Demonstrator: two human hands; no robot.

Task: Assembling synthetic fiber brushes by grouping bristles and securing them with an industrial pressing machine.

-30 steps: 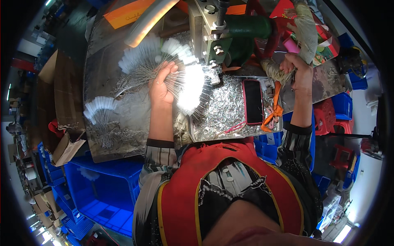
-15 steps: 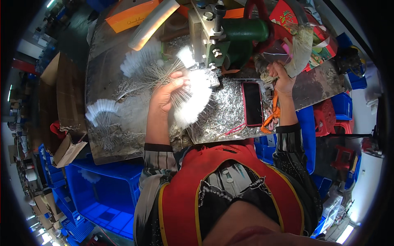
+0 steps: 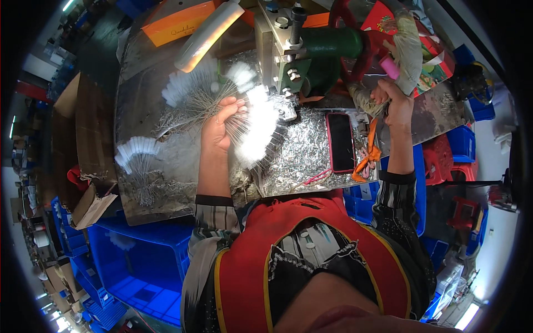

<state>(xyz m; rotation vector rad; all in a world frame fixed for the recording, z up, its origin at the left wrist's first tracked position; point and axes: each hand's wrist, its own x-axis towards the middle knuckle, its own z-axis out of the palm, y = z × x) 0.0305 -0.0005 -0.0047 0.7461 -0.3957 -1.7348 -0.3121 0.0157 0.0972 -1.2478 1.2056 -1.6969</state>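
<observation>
My left hand [image 3: 215,133] is closed around the thin wire stems of a fan of small white-bristled brushes [image 3: 256,136]. The bristle ends spread to the right under bright light, just below the metal head [image 3: 284,105] of a green hand press [image 3: 330,47]. My right hand [image 3: 395,102] grips the press's red wheel, on a part of its rim wrapped in dull, pale material [image 3: 410,53]. Another fan of white brushes [image 3: 191,83] lies beyond my left hand, its stems crossing behind the fingers. A smaller fan of brushes [image 3: 139,150] rests at the left.
A phone in a red case [image 3: 341,143] lies on the foil-like, scrap-covered surface [image 3: 300,161], beside an orange tie [image 3: 371,150]. A lit lamp bar [image 3: 210,36] hangs over the bench near an orange box [image 3: 177,25]. Blue bins [image 3: 139,261] stand below the bench.
My right hand has swung right with the wheel rim, and the wrapped part has turned with it. My left hand has barely shifted, still gripping the brushes.
</observation>
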